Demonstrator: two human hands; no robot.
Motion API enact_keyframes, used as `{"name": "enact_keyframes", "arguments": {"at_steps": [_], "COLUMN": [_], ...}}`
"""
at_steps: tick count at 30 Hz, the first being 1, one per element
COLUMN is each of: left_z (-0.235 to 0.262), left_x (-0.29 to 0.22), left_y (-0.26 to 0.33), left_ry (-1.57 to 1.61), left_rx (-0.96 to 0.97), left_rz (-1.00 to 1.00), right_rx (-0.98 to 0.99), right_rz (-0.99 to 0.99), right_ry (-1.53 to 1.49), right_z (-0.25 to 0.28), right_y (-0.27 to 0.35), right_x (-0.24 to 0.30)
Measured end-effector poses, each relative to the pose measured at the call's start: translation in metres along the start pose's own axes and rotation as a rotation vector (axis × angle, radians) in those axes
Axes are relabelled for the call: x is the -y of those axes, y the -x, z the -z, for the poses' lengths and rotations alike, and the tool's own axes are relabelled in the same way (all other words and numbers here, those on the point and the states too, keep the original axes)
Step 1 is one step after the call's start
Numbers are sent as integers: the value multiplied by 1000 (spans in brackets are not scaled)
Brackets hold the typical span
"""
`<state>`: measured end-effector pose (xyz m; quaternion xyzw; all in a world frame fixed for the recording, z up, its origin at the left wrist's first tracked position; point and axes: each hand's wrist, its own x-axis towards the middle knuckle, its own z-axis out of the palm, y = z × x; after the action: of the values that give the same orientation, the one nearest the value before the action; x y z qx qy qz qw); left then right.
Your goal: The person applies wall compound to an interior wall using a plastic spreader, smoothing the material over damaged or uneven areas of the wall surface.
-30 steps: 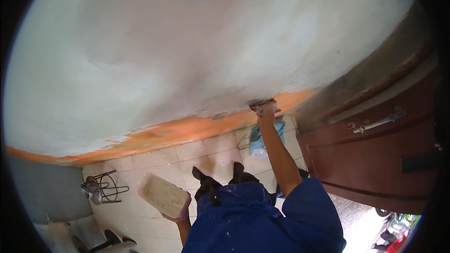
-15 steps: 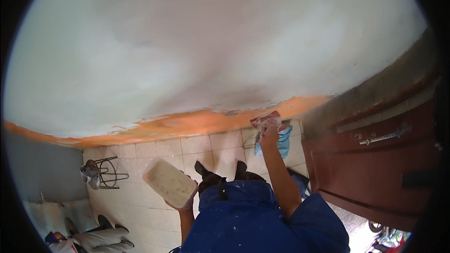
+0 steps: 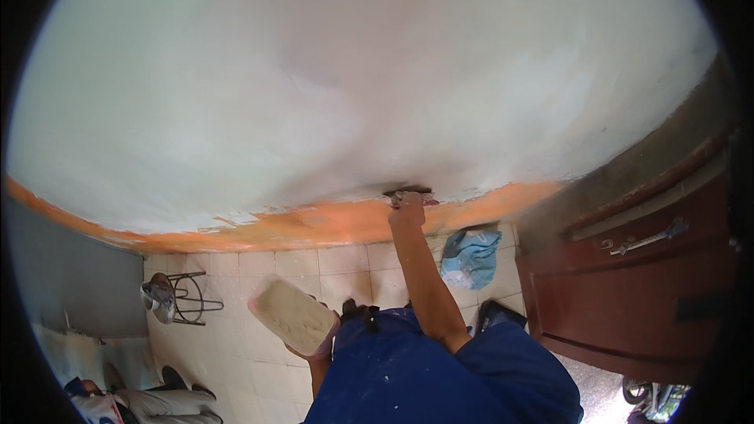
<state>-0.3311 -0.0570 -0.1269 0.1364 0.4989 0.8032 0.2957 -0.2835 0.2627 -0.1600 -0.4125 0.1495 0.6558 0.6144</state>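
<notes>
My right hand (image 3: 408, 209) grips a flat putty spreader (image 3: 418, 190), its dark edge against the wall where the whitish coat (image 3: 236, 94) meets a bare orange band (image 3: 334, 221). White residue smears the fingers, which partly hide the tool. On the left, my left hand (image 3: 316, 351) supports a shallow rectangular tub (image 3: 256, 305) from beneath and along its right side. Pale putty (image 3: 292, 318) lies inside the tub, which is held tilted above the tiled floor, apart from the wall.
A light blue bag (image 3: 472, 257) lies on the tiles by the wall, right of my arm. Farther right is a dark red door (image 3: 620, 290) with a metal handle. A wire-legged stool (image 3: 188, 298) stands left. At lower left a person (image 3: 149, 407) is partly visible.
My right hand has moved left and up from above the blue bag, bringing the spreader onto the wall. The tub in my left hand has shifted slightly right and down in view.
</notes>
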Motion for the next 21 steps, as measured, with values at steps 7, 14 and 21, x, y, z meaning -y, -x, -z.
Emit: {"name": "enact_keyframes", "arguments": {"at_steps": [7, 14, 21], "left_z": [46, 80, 90], "left_x": [-32, -34, 18], "left_y": [-50, -79, -102], "left_ry": [881, 680, 471], "left_rx": [125, 144, 63], "left_rz": [264, 348, 439], "right_rx": [-63, 191, 279], "right_rz": [32, 172, 258], "right_ry": [166, 309, 342], "right_z": [-1, 83, 87], "right_y": [36, 103, 164], "right_x": [27, 59, 73]}}
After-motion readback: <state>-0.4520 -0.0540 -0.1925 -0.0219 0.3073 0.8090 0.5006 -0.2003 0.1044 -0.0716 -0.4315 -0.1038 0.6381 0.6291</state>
